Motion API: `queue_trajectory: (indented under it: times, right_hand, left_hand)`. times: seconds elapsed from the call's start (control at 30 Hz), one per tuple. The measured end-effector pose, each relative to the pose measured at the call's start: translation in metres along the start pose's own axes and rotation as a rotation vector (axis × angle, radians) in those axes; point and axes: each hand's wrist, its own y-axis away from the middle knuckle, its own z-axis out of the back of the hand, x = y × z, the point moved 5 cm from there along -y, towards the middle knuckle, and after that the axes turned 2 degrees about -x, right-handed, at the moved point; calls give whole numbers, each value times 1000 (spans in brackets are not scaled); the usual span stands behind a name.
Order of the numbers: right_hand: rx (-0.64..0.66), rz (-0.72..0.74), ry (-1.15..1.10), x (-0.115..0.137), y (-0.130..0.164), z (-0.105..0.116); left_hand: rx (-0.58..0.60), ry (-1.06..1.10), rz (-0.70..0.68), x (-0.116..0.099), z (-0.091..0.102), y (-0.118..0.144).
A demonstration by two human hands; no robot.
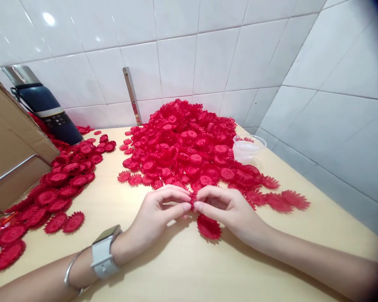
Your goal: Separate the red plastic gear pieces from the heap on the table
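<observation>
Left hand: your left hand [159, 214] sits low on the table, thumb and fingertips pinched together on a small red flower piece [193, 202].
Right hand: your right hand [228, 209] meets it from the other side, its fingertips also clamped on that same piece, so both hands grip it between them.
Held piece: it hangs just above the tabletop, right in front of the big heap, mostly hidden by your fingertips.
Loose flower: one flat red flower [209, 227] lies on the table under your right hand, just beside the held piece.
Main heap: a large pile of red flowers [189, 147] rises against the tiled wall, just beyond your fingers.
Second heap: a lower spread of red flowers [55, 188] runs along your left side, well apart from your hands.
Clear cup: a small transparent plastic cup [248, 147] rests at the right edge of the main heap.
Bottle: a dark blue flask [47, 109] leans at the back left.
Cardboard: a brown box [9, 142] stands at the far left.
Wrist: you wear a white smartwatch [104, 251] and a thin bangle [72, 268] on your left arm.
Table: pale wooden table [176, 268].
</observation>
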Motion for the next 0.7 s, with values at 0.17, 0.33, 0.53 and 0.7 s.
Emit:
queue_trajectory:
  times: [0.17, 0.33, 0.53, 0.7]
  right_hand:
    - [-1, -5, 6, -1, 0, 0]
    - [1, -6, 38, -1, -1, 0]
    - [11, -8, 77, -2, 0, 0]
    - [29, -6, 99, -3, 0, -2]
  left_hand:
    - [-4, 3, 10, 1, 0, -1]
    - [1, 14, 31, 2, 0, 0]
    - [-14, -41, 45, 4, 2, 2]
    - [-6, -49, 47, 4, 1, 1]
